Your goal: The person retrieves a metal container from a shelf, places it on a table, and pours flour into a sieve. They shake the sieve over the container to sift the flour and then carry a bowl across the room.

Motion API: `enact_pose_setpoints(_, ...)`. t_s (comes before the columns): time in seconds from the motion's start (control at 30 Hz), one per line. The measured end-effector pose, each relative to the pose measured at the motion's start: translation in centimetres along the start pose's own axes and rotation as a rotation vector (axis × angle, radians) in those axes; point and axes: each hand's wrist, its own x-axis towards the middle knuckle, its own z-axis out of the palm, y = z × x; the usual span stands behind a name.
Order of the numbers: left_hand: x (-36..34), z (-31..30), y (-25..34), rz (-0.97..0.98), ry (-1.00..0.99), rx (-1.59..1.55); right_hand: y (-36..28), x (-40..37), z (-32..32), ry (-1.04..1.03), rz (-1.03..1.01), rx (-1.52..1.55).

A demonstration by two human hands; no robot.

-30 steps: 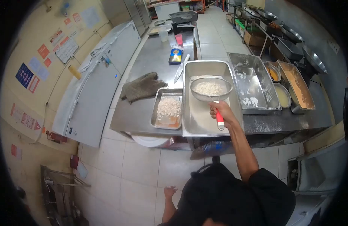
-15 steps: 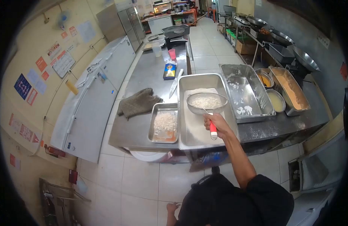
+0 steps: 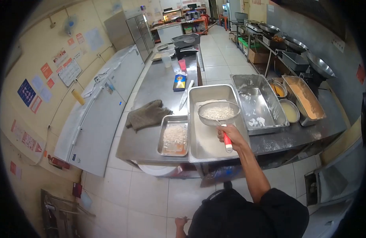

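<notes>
My right hand (image 3: 231, 136) is closed round the red and white handle of a round mesh strainer (image 3: 218, 112). Pale, lumpy floury pieces lie in the strainer's mesh. It is over a deep metal pan (image 3: 198, 148) with pale flour in its bottom. Just left of that pan, a smaller metal tray (image 3: 162, 147) holds more whitish pieces. My left hand (image 3: 181, 220) is low, beside my body and away from the table; its fingers are too small and unclear to read.
A dark cloth (image 3: 147, 114), a knife (image 3: 184, 97) and a blue-yellow packet (image 3: 179, 82) lie on the steel table (image 3: 141, 137). To the right are a flour-streaked pan (image 3: 250, 101), a bowl of pale liquid (image 3: 290, 111) and a pan of orange-brown powder (image 3: 305, 95).
The view has tilted slightly, so the table and pans appear lower. My right hand still grips the strainer over the deep pan, and the pieces in the mesh have shifted a little.
</notes>
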Motion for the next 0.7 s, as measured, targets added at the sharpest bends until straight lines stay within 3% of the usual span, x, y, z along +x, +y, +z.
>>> enact_pose_setpoints(0.07, 0.5, 0.6, -2.5, -0.086, 0.024, -0.387, -0.5, -0.2, 0.2, 0.003, -0.004, -0.064)
enact_pose_setpoints(0.1, 1.0, 0.4, -3.8, -0.073, 0.012, -0.318, 0.7, 1.3, -1.7, 0.027, -0.005, -0.139)
enact_pose_setpoints(0.17, 1.7, -0.1, -4.8, 0.026, -0.056, 0.395, 2.0, 2.2, -3.0, 0.131, -0.032, -0.3)
enact_pose_setpoints(0.2, 1.9, 0.2, -4.7, 0.012, -0.106, 0.586, 1.1, 2.0, -1.8, 0.083, -0.031, -0.187)
enact_pose_setpoints(0.23, 1.9, -0.1, -4.9, 0.46, -0.128, 1.094, 0.0, 0.5, -0.4, 0.034, -0.015, -0.079)
enact_pose_setpoints(0.3, 2.2, 0.8, -5.3, 0.382, -0.034, 0.999, -0.9, -1.5, 1.3, -0.029, 0.021, -0.008)
enact_pose_setpoints(0.4, 4.6, 1.0, -8.8, 0.261, -0.045, 0.621, 2.3, 2.4, -2.7, 0.134, -0.042, -0.359)
enact_pose_setpoints(0.47, 7.3, 1.6, -9.0, 0.295, -0.033, 0.363, 0.4, 1.2, -1.2, 0.001, 0.008, -0.082)
enact_pose_setpoints(0.53, 5.9, 1.7, -9.3, 0.16, -0.027, 0.086, -0.6, -0.6, 1.0, -0.025, 0.013, 0.07)
enact_pose_setpoints(0.6, 2.4, 1.4, -7.1, -0.05, -0.057, -0.322, 1.4, 2.5, -2.6, -0.02, 0.014, -0.188)
enact_pose_setpoints(0.67, 3.4, -0.1, -9.2, 0.237, -0.109, 0.127, 1.8, 3.1, -2.9, 0.1, 0.003, -0.289)
enact_pose_setpoints(0.7, 3.0, 0.3, -7.7, 0.059, -0.081, -0.065, 0.3, 2.9, -1.7, 0.051, -0.005, -0.212)
